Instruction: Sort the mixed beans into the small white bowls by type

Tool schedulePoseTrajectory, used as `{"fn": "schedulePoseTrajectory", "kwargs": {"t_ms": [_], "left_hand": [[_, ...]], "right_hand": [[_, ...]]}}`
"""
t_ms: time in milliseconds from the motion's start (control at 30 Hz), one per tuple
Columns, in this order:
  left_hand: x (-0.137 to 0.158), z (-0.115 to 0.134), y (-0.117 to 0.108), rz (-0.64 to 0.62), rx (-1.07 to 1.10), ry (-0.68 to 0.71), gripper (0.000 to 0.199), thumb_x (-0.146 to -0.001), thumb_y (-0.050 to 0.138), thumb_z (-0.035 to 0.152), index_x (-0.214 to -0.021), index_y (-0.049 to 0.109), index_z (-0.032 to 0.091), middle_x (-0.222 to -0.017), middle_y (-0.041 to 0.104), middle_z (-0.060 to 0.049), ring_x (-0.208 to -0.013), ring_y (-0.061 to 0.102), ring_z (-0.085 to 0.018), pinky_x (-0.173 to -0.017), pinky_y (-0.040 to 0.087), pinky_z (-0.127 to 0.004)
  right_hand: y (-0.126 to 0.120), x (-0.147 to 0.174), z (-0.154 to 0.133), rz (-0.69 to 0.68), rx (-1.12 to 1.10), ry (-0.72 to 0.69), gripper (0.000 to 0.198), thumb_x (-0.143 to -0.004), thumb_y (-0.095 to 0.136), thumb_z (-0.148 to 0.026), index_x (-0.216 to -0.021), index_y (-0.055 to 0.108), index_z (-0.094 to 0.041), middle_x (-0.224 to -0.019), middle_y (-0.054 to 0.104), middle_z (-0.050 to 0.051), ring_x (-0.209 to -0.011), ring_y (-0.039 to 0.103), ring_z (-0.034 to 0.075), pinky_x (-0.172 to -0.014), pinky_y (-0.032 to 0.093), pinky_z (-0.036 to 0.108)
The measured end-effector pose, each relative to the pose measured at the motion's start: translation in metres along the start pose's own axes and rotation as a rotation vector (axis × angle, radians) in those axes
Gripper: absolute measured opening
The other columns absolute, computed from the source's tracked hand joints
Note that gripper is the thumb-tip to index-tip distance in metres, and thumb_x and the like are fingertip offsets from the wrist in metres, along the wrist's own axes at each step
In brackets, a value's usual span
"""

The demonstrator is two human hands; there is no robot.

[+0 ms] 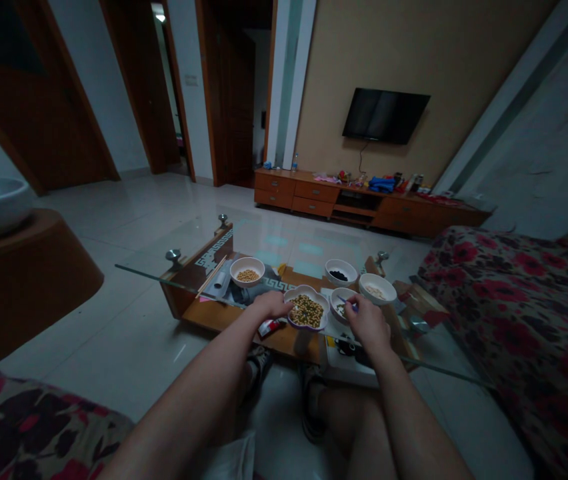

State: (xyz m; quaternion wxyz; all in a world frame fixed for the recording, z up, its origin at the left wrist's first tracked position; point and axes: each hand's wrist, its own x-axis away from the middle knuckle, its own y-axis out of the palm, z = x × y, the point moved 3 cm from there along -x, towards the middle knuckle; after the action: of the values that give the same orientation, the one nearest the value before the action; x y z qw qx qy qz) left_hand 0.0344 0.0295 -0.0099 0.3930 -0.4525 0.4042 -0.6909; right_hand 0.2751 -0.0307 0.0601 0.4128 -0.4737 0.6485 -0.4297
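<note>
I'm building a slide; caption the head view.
Left hand at a white flower-shaped bowl of mixed beans; right hand holding a purple utensil at a round white bowl.

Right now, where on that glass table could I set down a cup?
Bare glass tabletop shows beyond the yellow-bean bowl and black-bean bowl, and left of the chopsticks. Nearer, it's crowded: left hand at the flower-shaped bowl, right hand over the round bowl beside it.

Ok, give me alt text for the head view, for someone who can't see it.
A person's left hand touches a flower-shaped bowl of mixed beans while the right hand holds a thin purplish utensil at a round white bowl on a glass table. Nearby bowls hold yellowish beans, black pieces and pale pieces.
</note>
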Motion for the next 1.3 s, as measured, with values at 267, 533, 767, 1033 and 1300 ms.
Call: {"fn": "schedulePoseTrajectory", "kwargs": {"t_ms": [267, 533, 767, 1033, 1300], "left_hand": [[-0.001, -0.001, 0.0, 0.005, 0.003, 0.008, 0.055, -0.086, 0.036, 0.053, -0.113, 0.067, 0.017, -0.114, 0.067, -0.014, -0.099, 0.065, -0.029, -0.078, 0.052, -0.034], [0.0, 0.0, 0.0, 0.004, -0.003, -0.015, 0.061, -0.085, 0.035, 0.058, -0.115, 0.066, 0.015, -0.118, 0.065, -0.016, -0.103, 0.064, -0.031, -0.081, 0.051, -0.036], [-0.002, -0.002, 0.002, 0.01, -0.011, 0.001, 0.056, -0.086, 0.035, 0.054, -0.114, 0.067, 0.017, -0.115, 0.066, -0.014, -0.1, 0.065, -0.03, -0.08, 0.052, -0.035], [0.002, 0.0, -0.002, 0.002, 0.002, -0.011, 0.056, -0.086, 0.035, 0.054, -0.115, 0.066, 0.017, -0.115, 0.066, -0.014, -0.1, 0.065, -0.03, -0.079, 0.052, -0.035], [0.001, 0.001, -0.001, 0.004, 0.011, 0.005, 0.057, -0.085, 0.036, 0.054, -0.114, 0.067, 0.016, -0.114, 0.067, -0.015, -0.101, 0.065, -0.031, -0.079, 0.052, -0.036]], "right_hand": [[-0.003, 0.002, 0.005, -0.011, 0.013, 0.134, 0.026, -0.086, 0.044, -0.035, -0.094, 0.066, -0.023, -0.088, 0.069, 0.012, -0.081, 0.065, 0.026, -0.059, 0.039, 0.03], [-0.002, 0.002, 0.003, 0.006, 0.003, 0.114, 0.029, -0.086, 0.045, -0.037, -0.097, 0.067, -0.023, -0.088, 0.069, 0.012, -0.08, 0.065, 0.024, -0.063, 0.042, 0.03], [0.008, 0.0, -0.007, -0.043, -0.075, -0.076, 0.024, -0.086, 0.046, -0.037, -0.094, 0.065, -0.024, -0.092, 0.068, 0.007, -0.085, 0.062, 0.022, -0.065, 0.04, 0.028], [0.032, 0.0, -0.021, -0.213, -0.146, -0.357, 0.02, -0.085, 0.049, -0.032, -0.09, 0.065, -0.021, -0.086, 0.068, 0.006, -0.082, 0.061, 0.017, -0.071, 0.038, 0.025], [0.036, 0.003, -0.025, -0.258, -0.1, -0.383, 0.017, -0.082, 0.053, -0.028, -0.089, 0.067, -0.021, -0.088, 0.069, 0.005, -0.083, 0.061, 0.017, -0.07, 0.036, 0.025]]}}
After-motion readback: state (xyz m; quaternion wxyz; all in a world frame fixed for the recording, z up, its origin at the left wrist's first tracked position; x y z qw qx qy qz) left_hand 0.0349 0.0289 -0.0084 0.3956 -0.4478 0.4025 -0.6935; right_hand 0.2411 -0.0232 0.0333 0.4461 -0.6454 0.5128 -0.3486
